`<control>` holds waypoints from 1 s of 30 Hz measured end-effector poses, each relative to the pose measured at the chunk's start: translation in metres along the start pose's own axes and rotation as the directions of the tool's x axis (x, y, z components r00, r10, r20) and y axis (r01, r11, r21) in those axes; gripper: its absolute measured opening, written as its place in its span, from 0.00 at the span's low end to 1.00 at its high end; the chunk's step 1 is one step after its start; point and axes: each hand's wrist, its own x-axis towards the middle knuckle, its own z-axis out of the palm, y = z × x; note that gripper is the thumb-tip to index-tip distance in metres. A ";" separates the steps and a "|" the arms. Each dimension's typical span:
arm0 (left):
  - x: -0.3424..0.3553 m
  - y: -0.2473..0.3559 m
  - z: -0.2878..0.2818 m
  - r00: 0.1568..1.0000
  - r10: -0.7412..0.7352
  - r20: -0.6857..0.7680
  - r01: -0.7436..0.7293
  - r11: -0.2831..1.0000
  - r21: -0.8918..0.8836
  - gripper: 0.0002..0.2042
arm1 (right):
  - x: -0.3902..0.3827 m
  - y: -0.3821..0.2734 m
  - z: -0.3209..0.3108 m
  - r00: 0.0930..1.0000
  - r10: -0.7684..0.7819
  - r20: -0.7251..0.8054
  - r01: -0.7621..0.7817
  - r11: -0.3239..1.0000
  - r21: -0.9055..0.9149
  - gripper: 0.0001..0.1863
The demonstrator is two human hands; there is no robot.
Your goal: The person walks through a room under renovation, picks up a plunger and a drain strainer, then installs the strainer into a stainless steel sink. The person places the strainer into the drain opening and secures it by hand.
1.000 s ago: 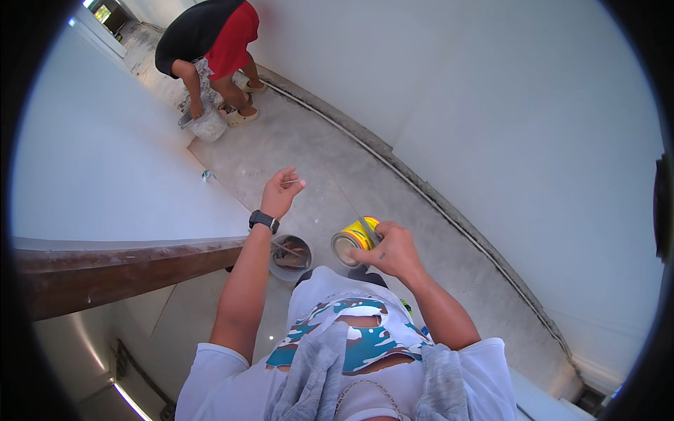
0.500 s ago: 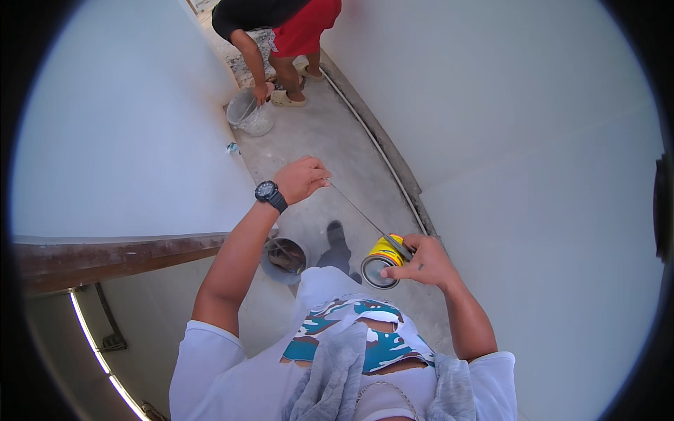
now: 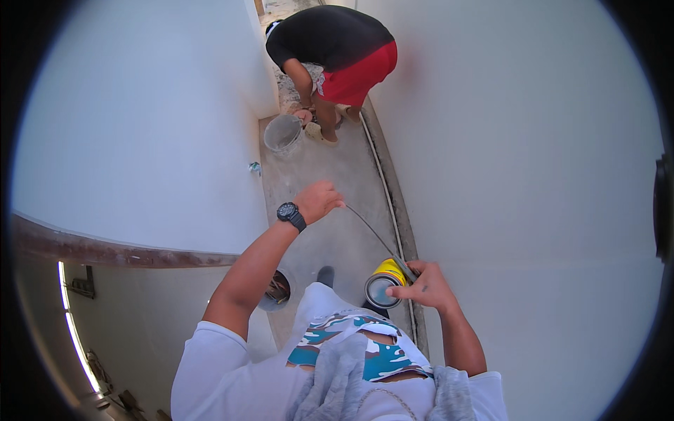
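My left hand (image 3: 321, 201), below a black wristwatch (image 3: 288, 211), is closed with its fingertips on one end of a long, thin dark strip (image 3: 368, 226). The strip slants down to the right and bows slightly. Its thicker grey end lies at my right hand (image 3: 427, 286), beside a yellow can (image 3: 388, 269). My right hand is closed around the can's side, its thumb over the rim of the silvery round end. The fingers behind the can are hidden, and the strip's exact kind is unclear.
Ahead, a person in a black shirt and red shorts (image 3: 359, 74) bends beside a whitish bucket (image 3: 283, 133). Another bucket (image 3: 274, 303) with tools stands below my left forearm. Pale walls (image 3: 519, 175) flank the narrow concrete floor (image 3: 302, 168); a pipe (image 3: 382, 172) runs along the right.
The view has shifted, so the floor and bucket sit lower. The other person's hand has left the bucket. The strip bows more, while my hands keep their hold.
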 end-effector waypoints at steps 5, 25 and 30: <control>-0.002 0.048 -0.019 0.919 -0.107 -0.380 0.138 0.989 0.055 0.21 | 0.027 0.019 -0.035 0.995 0.071 0.071 -0.072 0.997 -0.001 0.29; 0.016 0.231 0.011 0.755 -0.491 -0.435 0.477 0.866 -0.150 0.47 | 0.158 -0.034 -0.079 0.883 -0.136 0.449 0.186 0.980 -0.069 0.47; 0.020 0.199 -0.013 0.705 -0.530 -0.472 0.505 0.842 -0.191 0.42 | 0.196 -0.060 -0.074 0.882 -0.123 0.454 0.193 0.975 -0.112 0.42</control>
